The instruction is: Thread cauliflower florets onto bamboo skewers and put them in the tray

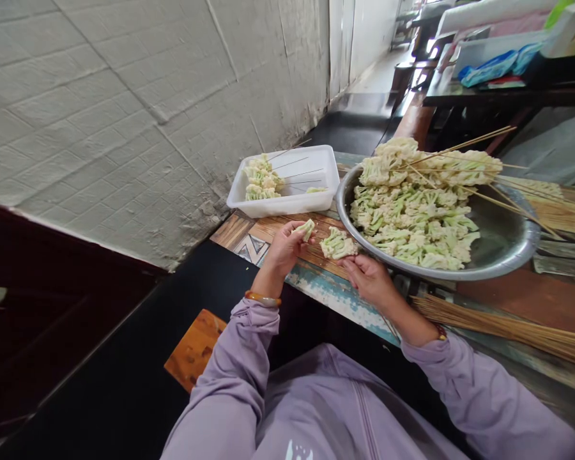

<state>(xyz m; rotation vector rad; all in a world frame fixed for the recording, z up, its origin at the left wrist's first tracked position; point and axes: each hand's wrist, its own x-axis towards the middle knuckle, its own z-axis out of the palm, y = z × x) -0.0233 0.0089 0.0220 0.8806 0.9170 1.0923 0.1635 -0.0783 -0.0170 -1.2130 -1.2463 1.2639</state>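
Two hands: both mine, low over the desk [316,291], near each other but apart.
Left hand [283,249]: thumb and fingers pinching a small cauliflower floret [305,229], close to the tray's near side.
Right hand [370,276]: thumb and finger pinching the near edge of a larger cauliflower piece [338,243]; whether a stick runs inside that grip, I cannot tell.
Left grip, advised: light, on the firm stem, since the curds look apt to crumble.
Right grip, advised: steady and level, fingertips out of line with any stick point.
Steel bowl [505,263]: just beside my right hand, heaped with loose florets [414,223], loaded skewers [386,167] lying across the top.
White tray [287,206]: beyond my left hand, skewered cauliflower [261,179] at its left end, sticks towards the right.
Stick bundle [498,326]: on the desk, beside my right forearm; the sleeve [479,383] could snag it, so best lifted when reaching.
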